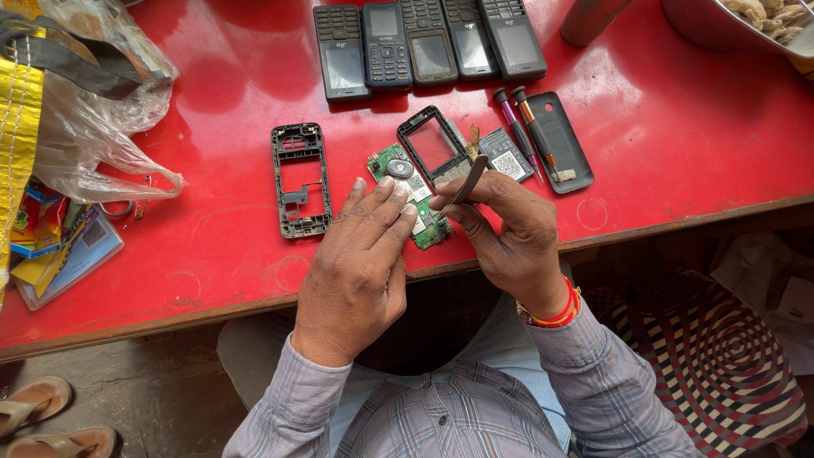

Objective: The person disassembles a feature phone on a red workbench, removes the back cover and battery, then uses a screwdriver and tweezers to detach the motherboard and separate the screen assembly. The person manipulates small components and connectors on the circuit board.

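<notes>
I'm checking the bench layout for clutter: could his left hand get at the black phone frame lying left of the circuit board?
Probably yes: the left hand rests on the circuit board, and only bare red table separates it from the black phone frame.

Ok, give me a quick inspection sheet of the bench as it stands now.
Surface: red table, scuffed, ring marks.
Job's things: green circuit board under both hands; black front frame beside it; black middle frame lies apart to the left.
Clutter: five keypad phones in a row; two screwdrivers on a back cover; battery; plastic bag.
Grippers: left hand presses the board; right hand holds tweezers.
Cables: nothing seen.
Surroundings: sandals on the floor, woven seat on the right.
</notes>
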